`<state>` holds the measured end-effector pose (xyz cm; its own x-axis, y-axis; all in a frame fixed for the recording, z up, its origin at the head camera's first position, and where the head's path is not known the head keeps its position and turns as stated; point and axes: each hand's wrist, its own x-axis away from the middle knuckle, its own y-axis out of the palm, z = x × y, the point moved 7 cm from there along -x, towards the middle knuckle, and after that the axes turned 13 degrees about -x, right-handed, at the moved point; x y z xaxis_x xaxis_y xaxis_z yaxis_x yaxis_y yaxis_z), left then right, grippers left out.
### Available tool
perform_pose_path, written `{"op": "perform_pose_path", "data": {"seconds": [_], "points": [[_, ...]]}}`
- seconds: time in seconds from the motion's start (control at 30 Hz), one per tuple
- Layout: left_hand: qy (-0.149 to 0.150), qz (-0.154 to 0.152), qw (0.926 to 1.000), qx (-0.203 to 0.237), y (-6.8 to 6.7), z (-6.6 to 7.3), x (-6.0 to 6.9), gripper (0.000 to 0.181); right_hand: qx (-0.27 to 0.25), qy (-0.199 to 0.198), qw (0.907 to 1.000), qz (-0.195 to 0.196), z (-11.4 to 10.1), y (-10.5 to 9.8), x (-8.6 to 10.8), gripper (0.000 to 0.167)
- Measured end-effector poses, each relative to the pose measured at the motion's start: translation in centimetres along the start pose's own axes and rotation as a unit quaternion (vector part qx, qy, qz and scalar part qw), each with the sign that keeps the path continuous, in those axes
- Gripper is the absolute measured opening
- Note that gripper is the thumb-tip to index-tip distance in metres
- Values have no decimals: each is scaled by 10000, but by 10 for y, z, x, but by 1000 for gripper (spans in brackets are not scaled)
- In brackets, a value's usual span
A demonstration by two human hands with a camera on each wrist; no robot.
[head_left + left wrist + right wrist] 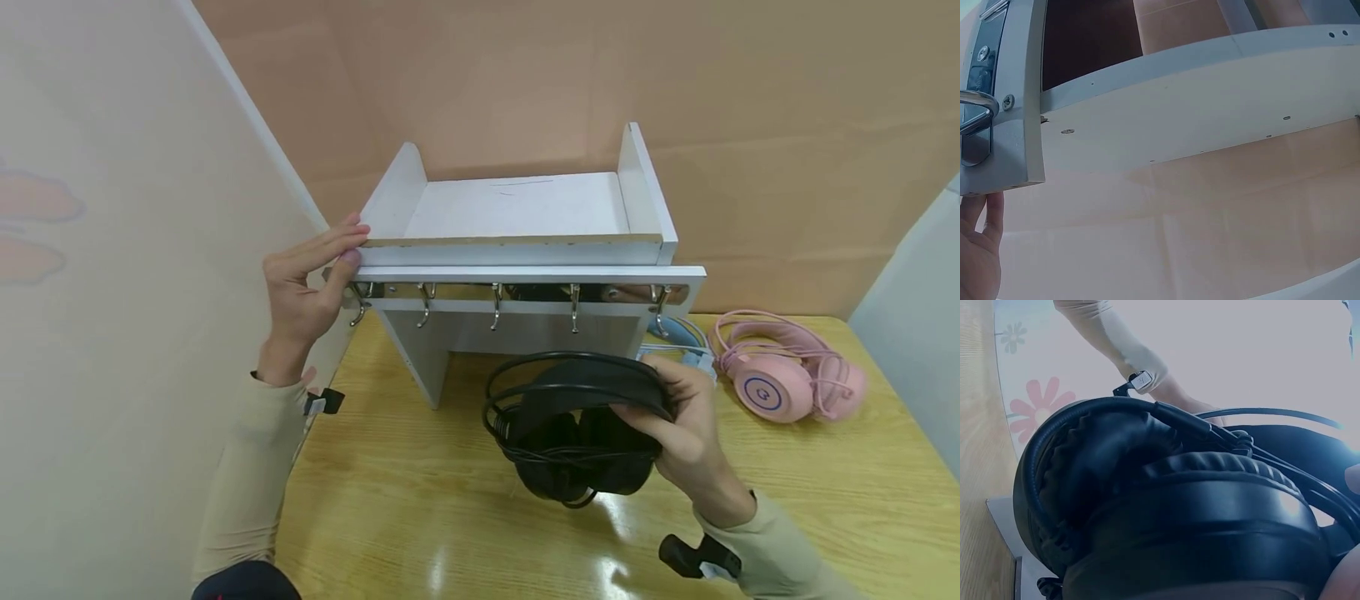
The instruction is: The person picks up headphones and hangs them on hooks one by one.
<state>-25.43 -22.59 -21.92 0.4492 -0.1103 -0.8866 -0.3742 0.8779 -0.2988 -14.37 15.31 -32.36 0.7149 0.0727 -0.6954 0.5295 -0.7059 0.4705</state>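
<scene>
A white wooden shelf (pixel 517 252) with a front rail of metal hooks (pixel 496 308) stands on the table. At its left end my left hand (pixel 303 287) rests with fairly straight fingers and thumb against the corner. The left wrist view shows fingertips touching the end of the hook rail (pixel 1004 144). My right hand (pixel 686 425) grips black headphones (pixel 555 417) by the headband, holding them in front of and below the rail. Their cable is looped around them. Close up in the right wrist view are the padded ear cups (pixel 1210 531); most of the right hand is hidden there.
Pink headphones (pixel 772 383) lie on the wooden table (pixel 390 483) to the right, their cable bundled. A light blue headset and cable (pixel 678 333) sit beside them, partly hidden by the shelf. A white wall (pixel 135 333) rises at the left; brown paper covers the back.
</scene>
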Motion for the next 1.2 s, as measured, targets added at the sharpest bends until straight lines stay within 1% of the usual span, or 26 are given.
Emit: {"op": "perform_pose_path", "data": {"seconds": [0.1, 0.17, 0.43, 0.67, 0.93, 1.07, 1.2], "points": [[-27, -2, 10000, 16, 0, 0, 0, 17, -5, 24, 9999, -129, 1, 4, -2, 46], [-30, -10, 10000, 29, 1, 0, 0, 17, 30, 25, 9998, -177, 1, 7, -3, 47], [51, -77, 9999, -65, 1, 2, -3, 17, 166, 49, 9998, -141, 6, 17, -11, 31], [44, -85, 9999, -51, 0, 3, -2, 18, 356, 79, 9993, -108, 10, 23, -17, 28], [24, -147, 9999, 4, -1, 3, -1, 17, 209, 164, 9996, -61, 16, 28, -19, 26], [13, -145, 9999, 18, -2, 3, -1, 17, 309, 212, 9993, -27, 18, 29, -21, 22], [14, -160, 9999, 13, -1, 3, -2, 17, 416, 246, 9988, -26, 20, 31, -22, 22]]}}
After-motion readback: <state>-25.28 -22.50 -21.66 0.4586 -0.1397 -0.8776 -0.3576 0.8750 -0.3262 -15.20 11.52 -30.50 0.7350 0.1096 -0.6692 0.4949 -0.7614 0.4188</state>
